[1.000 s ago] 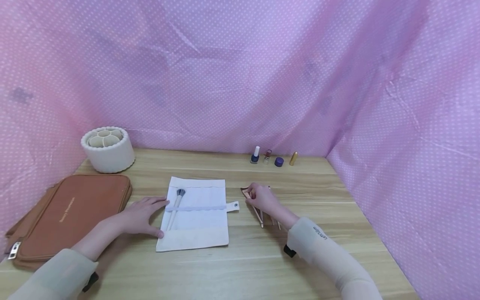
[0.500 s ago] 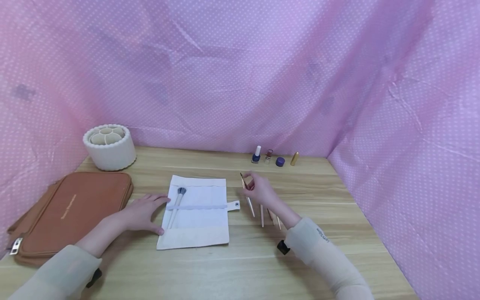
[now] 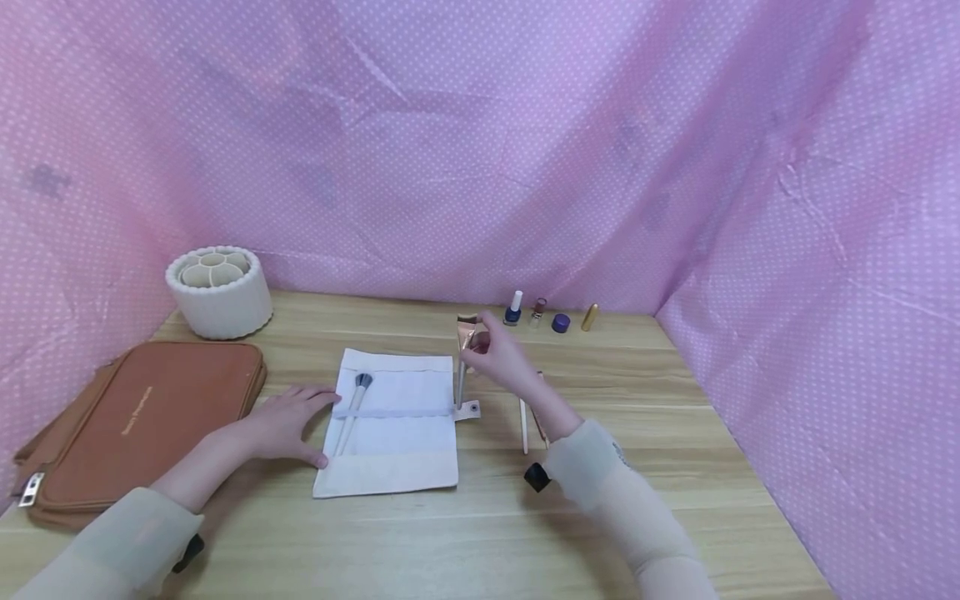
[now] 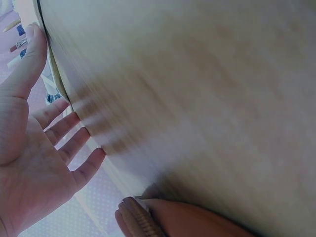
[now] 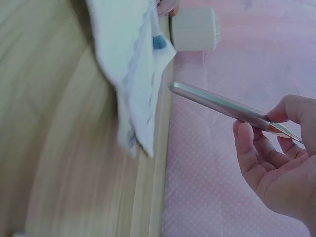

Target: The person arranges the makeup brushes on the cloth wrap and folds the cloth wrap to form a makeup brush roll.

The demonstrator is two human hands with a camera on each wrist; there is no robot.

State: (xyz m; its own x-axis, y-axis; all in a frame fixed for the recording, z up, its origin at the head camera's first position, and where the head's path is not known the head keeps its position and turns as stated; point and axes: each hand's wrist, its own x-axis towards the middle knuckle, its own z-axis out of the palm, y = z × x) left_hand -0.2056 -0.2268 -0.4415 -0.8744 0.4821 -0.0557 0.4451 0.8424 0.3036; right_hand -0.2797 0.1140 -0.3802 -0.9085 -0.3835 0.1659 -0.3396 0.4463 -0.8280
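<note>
Wooden tabletop (image 3: 480,533) is seen from above, enclosed on three sides by pink dotted fabric. A white cloth brush roll (image 3: 393,425) is laid open near the middle of the table, with one dark-tipped brush (image 3: 352,412) tucked under its elastic band. The left hand (image 3: 285,425) is laid flat on the table, fingers straight and relaxed, their tips touching the roll's left edge; nothing is grasped by it. The right hand (image 3: 498,358) is raised just above the roll's right edge, and a metallic-handled makeup brush (image 3: 461,358) is pinched between its thumb and fingertips, held nearly upright with the bristles on top and the handle end close to the roll's snap tab. In the right wrist view the silver handle (image 5: 217,104) is seen gripped in curled fingers (image 5: 252,153). Two more slim brushes (image 3: 528,421) are left lying on the table just right of the roll. A brown zipped case (image 3: 142,417) is placed by the left edge, a white round organiser (image 3: 219,293) in the far left corner, and small bottles (image 3: 547,315) are lined up along the far edge
</note>
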